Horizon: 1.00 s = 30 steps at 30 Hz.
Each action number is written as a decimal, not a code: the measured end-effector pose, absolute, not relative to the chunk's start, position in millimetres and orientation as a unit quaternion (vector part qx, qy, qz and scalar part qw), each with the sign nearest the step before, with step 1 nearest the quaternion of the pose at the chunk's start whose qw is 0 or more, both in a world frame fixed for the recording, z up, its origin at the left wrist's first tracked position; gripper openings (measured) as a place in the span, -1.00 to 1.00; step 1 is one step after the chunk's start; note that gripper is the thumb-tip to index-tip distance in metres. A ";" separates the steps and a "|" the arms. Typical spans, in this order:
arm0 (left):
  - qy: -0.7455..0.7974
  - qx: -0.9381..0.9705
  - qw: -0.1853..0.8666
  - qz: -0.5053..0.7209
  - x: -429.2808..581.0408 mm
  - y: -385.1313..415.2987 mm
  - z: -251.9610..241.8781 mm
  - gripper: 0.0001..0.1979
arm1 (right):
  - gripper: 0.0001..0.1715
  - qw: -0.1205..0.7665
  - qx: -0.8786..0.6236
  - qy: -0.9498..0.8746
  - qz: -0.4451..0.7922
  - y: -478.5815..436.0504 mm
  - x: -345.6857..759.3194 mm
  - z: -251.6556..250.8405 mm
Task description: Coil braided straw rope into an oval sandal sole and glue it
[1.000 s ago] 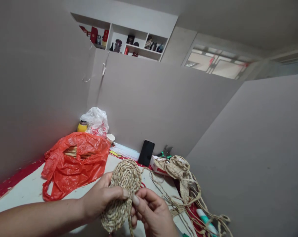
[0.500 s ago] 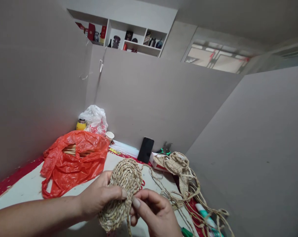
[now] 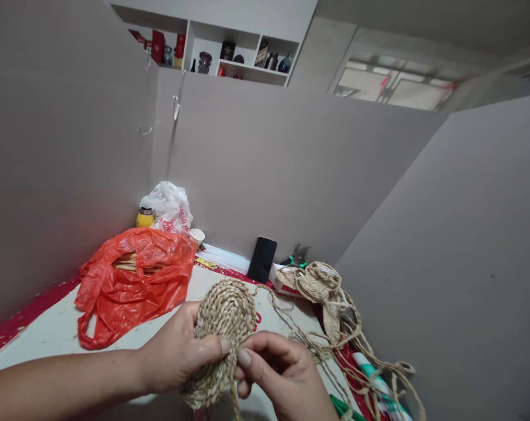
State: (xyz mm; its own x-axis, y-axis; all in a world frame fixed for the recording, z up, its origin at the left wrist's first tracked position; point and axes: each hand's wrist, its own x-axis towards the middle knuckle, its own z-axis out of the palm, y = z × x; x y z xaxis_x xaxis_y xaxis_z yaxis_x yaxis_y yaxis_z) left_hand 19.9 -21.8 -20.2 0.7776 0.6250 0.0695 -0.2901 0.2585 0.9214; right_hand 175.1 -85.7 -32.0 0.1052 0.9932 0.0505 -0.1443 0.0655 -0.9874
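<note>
A long oval sole of woven straw braid (image 3: pixel 227 310), coiled in tight rows, is held up over the table. My left hand (image 3: pixel 172 356) grips it from the left, thumb flat on its front face and fingers hidden behind. At the right edge, about the middle of its length, my right hand (image 3: pixel 285 371) has thumb and forefinger pinched together. From that pinch a loose braid end (image 3: pixel 234 397) hangs downward. Whatever lies right between the fingertips is too small to make out clearly.
At left lies a red plastic bag (image 3: pixel 133 292) with straw inside. A phone (image 3: pixel 262 259) leans on the back partition. Pliers (image 3: pixel 298 257), a heap of straw braid (image 3: pixel 320 283), a green-and-white tube (image 3: pixel 372 374) and green handles (image 3: pixel 344 406) sit on the right.
The view has shifted slightly. Both hands keep their hold on the sole, and the right fingers stay pinched at its edge with hardly any movement.
</note>
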 end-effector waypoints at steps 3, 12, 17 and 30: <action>0.158 0.528 0.780 0.296 20.6 -23.7 -21.7 -0.87 | -0.70 0.580 -0.474 -0.441 0.494 -86.1 173.7 -32.6; 0.215 0.544 0.751 0.308 19.6 -25.4 -21.9 -0.94 | -0.67 0.589 -0.490 -0.417 0.488 -90.7 168.4 -29.3; 0.232 0.538 0.743 0.324 22.4 -23.2 -22.6 -0.95 | -0.70 0.594 -0.507 -0.428 0.456 -87.3 168.0 -33.1; 0.182 0.460 0.787 0.368 26.0 -5.9 -26.5 -0.91 | -0.59 0.653 -0.455 -0.401 0.453 -79.8 166.9 -36.6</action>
State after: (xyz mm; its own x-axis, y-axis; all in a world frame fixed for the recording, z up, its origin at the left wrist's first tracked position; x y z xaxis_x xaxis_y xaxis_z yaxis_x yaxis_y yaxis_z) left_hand 26.0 -5.9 -26.5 0.6628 0.7471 0.0511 -0.4113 0.3061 0.8586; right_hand 166.9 -79.8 -36.6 0.2671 0.9572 0.1119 -0.2264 0.1752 -0.9581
